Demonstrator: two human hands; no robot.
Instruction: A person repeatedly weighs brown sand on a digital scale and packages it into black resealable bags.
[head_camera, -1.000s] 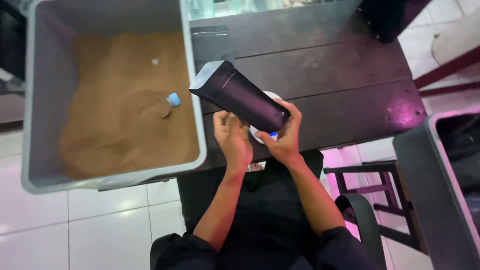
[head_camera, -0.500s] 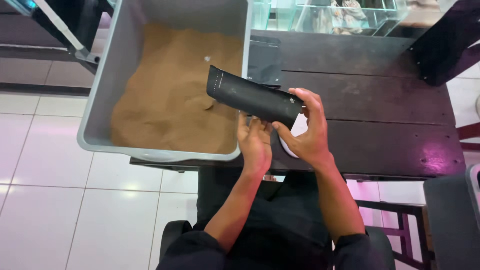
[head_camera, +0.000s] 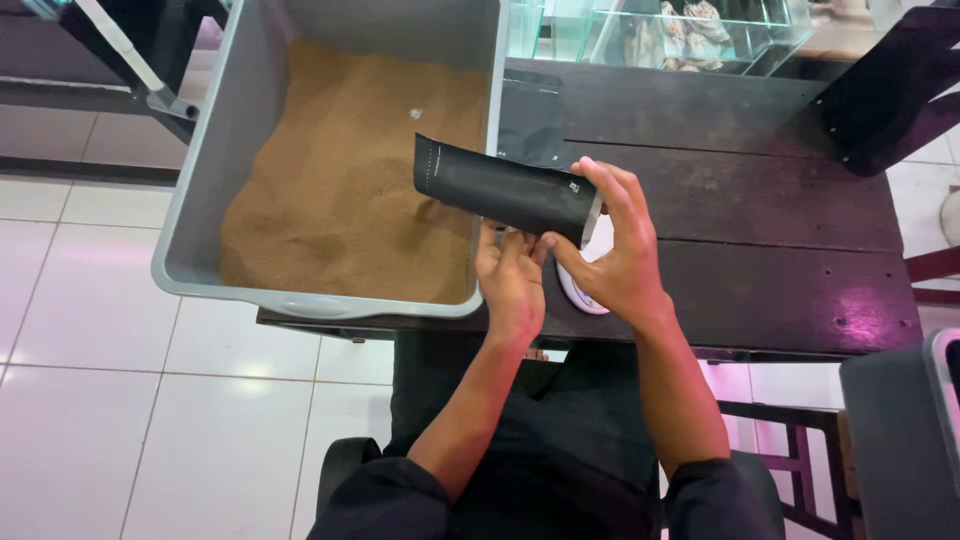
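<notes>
A black flat pouch (head_camera: 500, 188) lies on its side in the air, its top end reaching over the rim of a grey bin (head_camera: 200, 180) filled with brown sand (head_camera: 350, 190). My right hand (head_camera: 615, 245) grips the pouch at its bottom end from above. My left hand (head_camera: 510, 275) is under that same end, fingers touching its underside. Below the hands a small white round scale (head_camera: 590, 290) sits on the dark wooden table (head_camera: 760, 240), mostly hidden by my right hand.
A second black pouch (head_camera: 530, 115) lies flat on the table beside the bin. A glass tank (head_camera: 660, 35) stands at the table's far edge. A dark chair (head_camera: 885, 90) is at the upper right, a grey bin corner (head_camera: 900, 440) at the lower right, white tiled floor on the left.
The view has shifted so bin and table sit further right. The pouch has tipped from slanted to nearly level, its top end now over the sand, both hands staying at its bottom end.
</notes>
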